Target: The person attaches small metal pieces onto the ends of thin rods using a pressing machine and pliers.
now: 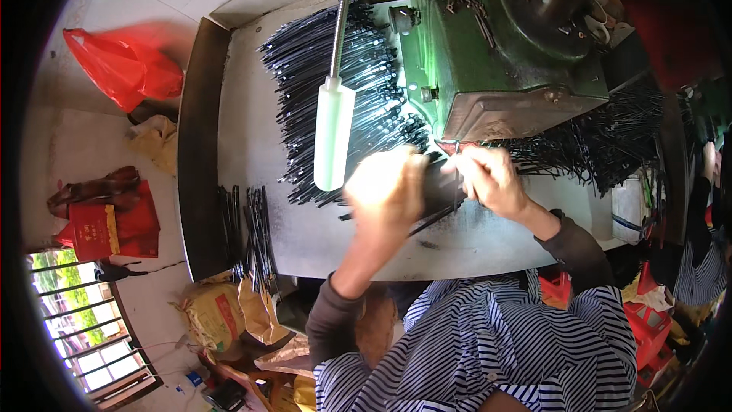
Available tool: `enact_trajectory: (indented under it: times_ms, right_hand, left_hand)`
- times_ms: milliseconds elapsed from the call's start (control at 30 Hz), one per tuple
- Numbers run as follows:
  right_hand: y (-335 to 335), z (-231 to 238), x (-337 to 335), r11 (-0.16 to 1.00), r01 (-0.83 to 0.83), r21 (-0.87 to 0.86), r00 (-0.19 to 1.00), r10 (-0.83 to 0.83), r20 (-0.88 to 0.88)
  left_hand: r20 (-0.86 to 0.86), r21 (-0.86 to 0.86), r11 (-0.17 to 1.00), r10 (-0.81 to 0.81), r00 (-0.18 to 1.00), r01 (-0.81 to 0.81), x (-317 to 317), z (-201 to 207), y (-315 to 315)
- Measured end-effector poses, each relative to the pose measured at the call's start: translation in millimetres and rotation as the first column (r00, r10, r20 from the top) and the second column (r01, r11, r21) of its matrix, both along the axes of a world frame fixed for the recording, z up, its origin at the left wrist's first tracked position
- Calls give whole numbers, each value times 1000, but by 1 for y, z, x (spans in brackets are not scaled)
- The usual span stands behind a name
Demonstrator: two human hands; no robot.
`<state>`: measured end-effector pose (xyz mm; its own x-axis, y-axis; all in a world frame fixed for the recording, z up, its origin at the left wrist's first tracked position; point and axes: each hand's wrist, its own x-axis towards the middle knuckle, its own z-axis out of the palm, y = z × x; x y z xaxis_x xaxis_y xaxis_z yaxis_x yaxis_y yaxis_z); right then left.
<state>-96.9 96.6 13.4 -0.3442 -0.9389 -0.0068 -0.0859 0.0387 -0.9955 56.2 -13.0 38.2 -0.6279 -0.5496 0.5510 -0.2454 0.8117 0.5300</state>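
Observation:
My left hand [385,192] is smeared by motion over the front of a large pile of thin black rods [335,91]. Its fingers look curled, but what they hold does not show clearly. A loose black rod [435,220] lies slanted just to the right of its wrist. Closed in a pinch, my right hand [492,181] grips a thin dark rod [457,191] upright below the lower edge of the green machine [511,76]. The two hands are close together, a short gap apart.
A lamp [334,133] on a flexible neck hangs over the pile. More black rods [602,133] lie heaped right of the machine, and a bundle [258,236] leans at the table's left front corner. A dark raised edge [202,152] borders the metal table [252,145].

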Motion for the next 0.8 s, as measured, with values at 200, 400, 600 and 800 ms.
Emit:
enact_trajectory:
  times_ms: [200, 400, 600, 800]
  right_hand:
    - [19, -3, 5, 993, -112, 28, 973, 104, 208]
    - [65, -16, -23, 989, 36, -140, 999, -39, -19]
    - [100, -7, -28, 974, -221, -44, 544, 86, -834]
    - [73, -7, -13, 997, 73, -25, 759, -72, -647]
  left_hand:
    - [49, 39, 966, 254, 966, -256, 44, -45, -48]
    - [-25, 136, 968, 217, 976, -212, 52, -48, -62]
    - [-201, 39, 987, 164, 966, -159, 32, -40, -68]
    - [120, -239, 971, 5, 993, 24, -8, -13, -25]
